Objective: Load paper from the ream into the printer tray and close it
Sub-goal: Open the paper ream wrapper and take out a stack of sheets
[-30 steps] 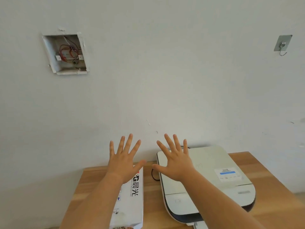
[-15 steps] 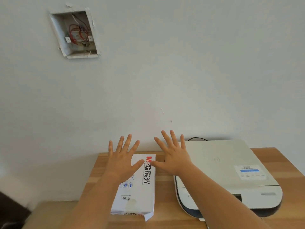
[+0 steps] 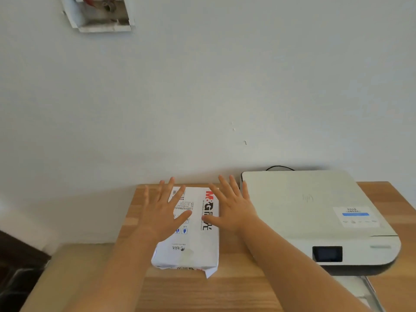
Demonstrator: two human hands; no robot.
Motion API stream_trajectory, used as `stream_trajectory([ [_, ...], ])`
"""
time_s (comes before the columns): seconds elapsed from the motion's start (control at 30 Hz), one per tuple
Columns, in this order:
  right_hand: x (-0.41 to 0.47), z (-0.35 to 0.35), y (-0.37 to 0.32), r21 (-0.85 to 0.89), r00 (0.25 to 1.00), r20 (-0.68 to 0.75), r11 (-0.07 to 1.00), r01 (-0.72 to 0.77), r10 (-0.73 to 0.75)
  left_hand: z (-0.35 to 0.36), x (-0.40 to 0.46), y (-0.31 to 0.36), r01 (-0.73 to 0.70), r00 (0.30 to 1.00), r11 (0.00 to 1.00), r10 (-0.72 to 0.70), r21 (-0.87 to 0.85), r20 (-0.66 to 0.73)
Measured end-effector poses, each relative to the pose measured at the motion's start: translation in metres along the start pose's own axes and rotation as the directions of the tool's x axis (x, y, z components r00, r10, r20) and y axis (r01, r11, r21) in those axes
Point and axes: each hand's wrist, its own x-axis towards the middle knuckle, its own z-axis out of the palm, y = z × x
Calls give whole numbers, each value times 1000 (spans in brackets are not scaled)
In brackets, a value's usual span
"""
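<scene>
We are at the very start: nothing has been loaded. The ream (image 3: 193, 230) lies flat on the wooden tabletop (image 3: 202, 291), still in its white wrapper, though the near end looks torn or loosely folded. It sits just left of the printer (image 3: 315, 212), which stands against the far wall with its lid down. A pale tray-like part (image 3: 360, 287) sticks out from under the printer's near edge, partly cut off by the frame, so we cannot tell whether the tray is open or holds any paper.

Our left hand (image 3: 162, 212) and right hand (image 3: 231, 208) hover over the far half of the ream, fingers spread and straight, gripping nothing; whether the palms touch the wrapper we cannot tell. Still to do, as we judge it: pull sheets from the wrapper, seat them in the tray, and push it closed.

Behind is a plain white wall with an open wiring box (image 3: 101, 14) at upper left, and a black cable (image 3: 280, 168) behind the printer.
</scene>
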Motion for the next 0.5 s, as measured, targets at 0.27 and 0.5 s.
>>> stream_trajectory([
  [0.27,-18,55,-32,-13,989,139,999,-48,49,53,-25,-22,-64,986,994,77,-94,146],
  [0.5,-28,82,-57,-16,971,220,995,-94,96,84,-44,-32,-128,967,986,148,-106,208],
])
